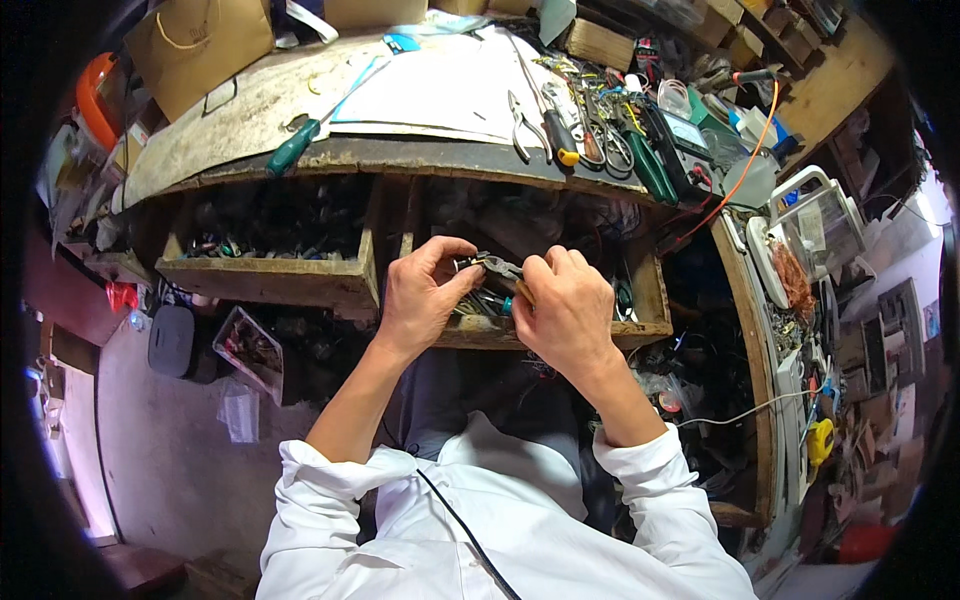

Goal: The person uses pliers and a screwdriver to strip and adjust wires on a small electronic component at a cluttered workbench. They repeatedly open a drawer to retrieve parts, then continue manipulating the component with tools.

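My left hand (420, 300) pinches a small dark and metal part (463, 264) between thumb and fingertips; its exact kind is too small to make out. In my right hand (572, 308) is a pair of pliers (500, 268), the handles mostly hidden by the fingers. The grey jaws point left and meet the small part; whether they clamp it I cannot tell. Both hands are held over the front of an open wooden drawer (645, 329), where metal tools lie partly hidden below them.
On the bench are a green-handled screwdriver (293, 148), white paper (430, 95), another pair of pliers (521, 128) and a meter (686, 132). A second open drawer (265, 281) full of small parts juts out at left. An orange cable (744, 180) hangs at right.
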Demonstrator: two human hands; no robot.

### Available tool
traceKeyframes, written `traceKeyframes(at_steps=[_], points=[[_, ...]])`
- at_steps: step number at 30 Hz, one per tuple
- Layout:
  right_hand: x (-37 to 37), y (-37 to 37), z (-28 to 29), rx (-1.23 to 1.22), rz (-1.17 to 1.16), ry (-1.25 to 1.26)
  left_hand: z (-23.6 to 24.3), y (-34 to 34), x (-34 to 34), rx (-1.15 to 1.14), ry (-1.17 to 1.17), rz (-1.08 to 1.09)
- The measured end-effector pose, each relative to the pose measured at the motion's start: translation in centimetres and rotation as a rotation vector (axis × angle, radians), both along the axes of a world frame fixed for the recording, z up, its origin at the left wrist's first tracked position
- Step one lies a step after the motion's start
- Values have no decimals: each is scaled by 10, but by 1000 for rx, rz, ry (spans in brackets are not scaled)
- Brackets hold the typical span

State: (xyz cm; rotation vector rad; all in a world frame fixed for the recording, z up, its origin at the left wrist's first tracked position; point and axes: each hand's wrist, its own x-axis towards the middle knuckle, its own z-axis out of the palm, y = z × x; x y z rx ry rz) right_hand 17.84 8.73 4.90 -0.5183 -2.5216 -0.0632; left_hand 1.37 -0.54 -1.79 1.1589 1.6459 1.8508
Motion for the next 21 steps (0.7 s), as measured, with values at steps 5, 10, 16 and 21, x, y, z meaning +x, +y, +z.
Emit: traceKeyframes(at_steps=[5,10,16,21], points=[[1,-1,-2,-72,-34,-28,4,-2,0,-39,-28,12],[3,2,-4,-144,-23,-54,6,-4,-1,0,-47,-28],[4,8,-8,-161,7,-39,5,-3,-3,-2,-60,-56],[2,6,-10,-92,1,-26,6,-6,-5,-90,-38,-99]])
